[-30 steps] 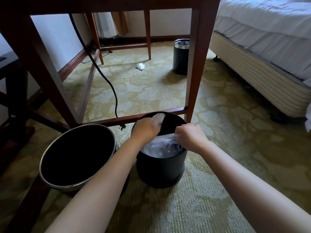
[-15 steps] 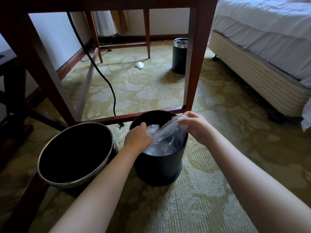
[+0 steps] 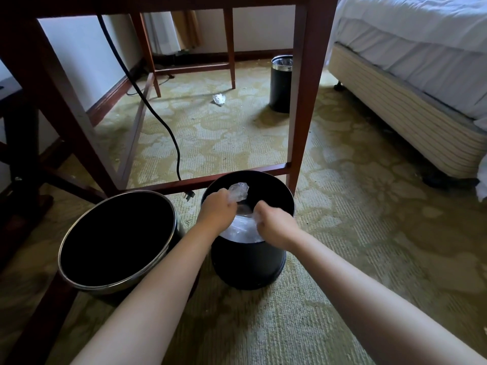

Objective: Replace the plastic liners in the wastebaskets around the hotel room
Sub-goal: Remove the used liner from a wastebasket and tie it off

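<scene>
While the left hand (image 3: 217, 208) pinches a bunch of the clear liner (image 3: 238, 190) over the black wastebasket (image 3: 247, 262) and the right hand (image 3: 274, 225) curls round another fold beside it, most of the film lies inside the bin, not yet over the rim. The step probably goes best by finding the open edge, spreading the hands apart and cuffing it evenly over the rim, gently, as thin plastic may tear.

Right hand (image 3: 274, 227) drew the liner (image 3: 238, 192) back toward the left hand (image 3: 217, 210).
</scene>
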The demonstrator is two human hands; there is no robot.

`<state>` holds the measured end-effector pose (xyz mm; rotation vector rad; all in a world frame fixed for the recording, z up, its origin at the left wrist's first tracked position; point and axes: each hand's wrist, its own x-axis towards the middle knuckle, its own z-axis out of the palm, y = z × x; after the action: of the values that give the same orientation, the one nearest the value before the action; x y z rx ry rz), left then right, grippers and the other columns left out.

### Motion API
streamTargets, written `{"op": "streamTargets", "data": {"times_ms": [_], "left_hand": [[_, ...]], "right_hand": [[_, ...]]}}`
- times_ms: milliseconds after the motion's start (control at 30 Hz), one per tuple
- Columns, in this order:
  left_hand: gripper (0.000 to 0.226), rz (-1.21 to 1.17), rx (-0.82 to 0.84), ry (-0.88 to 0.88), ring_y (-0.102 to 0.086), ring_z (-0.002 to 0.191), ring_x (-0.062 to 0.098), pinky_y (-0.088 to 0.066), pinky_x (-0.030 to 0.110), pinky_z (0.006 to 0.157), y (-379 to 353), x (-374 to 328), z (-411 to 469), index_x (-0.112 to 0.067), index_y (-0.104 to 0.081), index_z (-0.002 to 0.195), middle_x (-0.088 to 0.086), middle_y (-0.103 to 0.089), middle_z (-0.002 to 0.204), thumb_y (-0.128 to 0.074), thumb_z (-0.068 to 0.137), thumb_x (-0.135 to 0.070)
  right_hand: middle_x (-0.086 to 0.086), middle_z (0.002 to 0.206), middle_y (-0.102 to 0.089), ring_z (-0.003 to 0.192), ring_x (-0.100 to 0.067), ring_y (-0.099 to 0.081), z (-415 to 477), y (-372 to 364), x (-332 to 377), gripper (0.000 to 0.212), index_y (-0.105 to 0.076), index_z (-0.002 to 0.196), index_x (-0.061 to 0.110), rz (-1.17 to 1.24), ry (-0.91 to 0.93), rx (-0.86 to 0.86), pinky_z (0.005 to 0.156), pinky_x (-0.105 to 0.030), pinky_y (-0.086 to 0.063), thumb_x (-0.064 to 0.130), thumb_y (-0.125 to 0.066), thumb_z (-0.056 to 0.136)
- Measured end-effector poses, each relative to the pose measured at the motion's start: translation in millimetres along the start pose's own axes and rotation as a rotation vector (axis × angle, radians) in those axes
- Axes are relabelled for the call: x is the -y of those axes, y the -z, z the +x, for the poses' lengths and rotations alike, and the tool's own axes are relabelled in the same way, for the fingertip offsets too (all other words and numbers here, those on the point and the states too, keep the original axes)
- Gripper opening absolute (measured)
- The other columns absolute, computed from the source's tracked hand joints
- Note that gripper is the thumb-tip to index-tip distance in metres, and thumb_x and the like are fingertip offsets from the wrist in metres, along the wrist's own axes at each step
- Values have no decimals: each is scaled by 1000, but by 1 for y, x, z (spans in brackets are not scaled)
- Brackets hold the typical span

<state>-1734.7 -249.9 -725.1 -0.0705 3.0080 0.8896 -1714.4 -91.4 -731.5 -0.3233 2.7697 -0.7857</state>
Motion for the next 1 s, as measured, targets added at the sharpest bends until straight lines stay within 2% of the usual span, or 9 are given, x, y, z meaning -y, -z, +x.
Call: {"op": "streamTargets", "data": {"times_ms": [100,167,300,367,500,600,733,900,1000], "left_hand": [[15,25,12,-14,-46,73,26,-30,32,60,0,-5,0,-8,-40,79,4,-44,73,-45,92,-14],[16,76,41,-38,-49,74,27,-31,33,58,-3,-11,0,-10,-41,77,3,-44,72,-44,92,-16],[11,100,97,-81,-56,81,28,-44,36,67,-9,-19,-4,-13,-44,79,6,-52,81,-48,87,-18],[10,85,113,-103,-56,81,28,-46,38,69,-10,-19,-7,-11,-45,87,6,-53,84,-52,86,-19],[40,-63,94,-165,-58,74,26,-47,38,66,-7,-22,-12,-13,-38,119,6,-53,84,-57,85,-17],[35,-163,144,-237,-46,62,23,-36,36,57,-7,-26,-16,-19,-34,109,5,-45,71,-55,82,-10],[13,-200,207,-314,-38,53,9,-30,22,53,-6,-27,-22,-16,-55,89,-7,-40,59,-55,83,-4],[20,-107,139,-247,-58,88,14,-42,21,75,-7,-18,-15,-15,-68,100,-2,-63,95,-54,87,-10],[25,-132,124,-184,-58,103,15,-41,21,86,-4,-14,-12,-16,-66,110,0,-63,112,-59,86,-15]], "right_hand": [[-2,118,-57,99,-18,-57,5,15,6,45,-49,127,19,594,-92,-148,80,-29,-45,13,-62,84],[7,124,-50,111,-9,-48,8,25,7,55,-50,136,20,728,-60,-131,89,-22,-39,17,-69,85],[8,72,-51,65,-4,-45,8,19,5,14,-65,82,11,646,-34,-198,58,-19,-33,23,-71,84],[8,59,-38,55,-7,-34,11,14,2,27,-50,66,14,594,-67,-284,52,-23,-24,22,-66,87],[4,58,-34,53,-12,-32,16,15,-3,34,-35,64,18,416,-170,-346,49,-29,-21,20,-57,90],[2,59,-36,54,-13,-32,17,15,-8,36,-32,62,18,294,-183,-343,50,-29,-23,16,-53,91],[3,59,-34,63,-21,-34,17,13,-10,35,-31,62,19,260,-150,-341,52,-30,-23,9,-52,88],[0,82,-53,79,-20,-49,19,18,-15,12,-53,106,14,395,-147,-229,67,-30,-35,21,-52,96],[-5,80,-56,75,-22,-51,17,21,-22,8,-55,95,17,403,-78,-228,62,-31,-35,20,-48,99]]}}
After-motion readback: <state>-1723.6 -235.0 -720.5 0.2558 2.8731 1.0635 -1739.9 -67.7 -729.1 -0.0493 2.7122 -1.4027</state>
